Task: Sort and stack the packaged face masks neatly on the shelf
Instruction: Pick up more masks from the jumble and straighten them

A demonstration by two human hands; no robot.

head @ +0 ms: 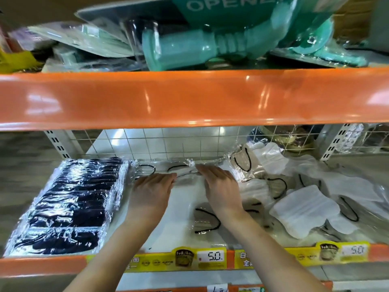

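On the lower shelf [42, 265], a neat stack of black packaged masks [69, 205] lies at the left. In the middle sits a pile of white packaged masks [181, 207] in clear wrap with black ear loops. My left hand [153, 192] and my right hand [219, 186] lie flat side by side on top of this pile, fingers straight and pointing toward the back. More white masks [303, 209] lie scattered and tilted at the right.
An orange shelf beam [189, 98] hangs low just above my hands. Teal packaged goods [189, 47] crowd the upper shelf. A white wire grid [168, 142] closes the back. Yellow price labels [210, 260] line the front edge.
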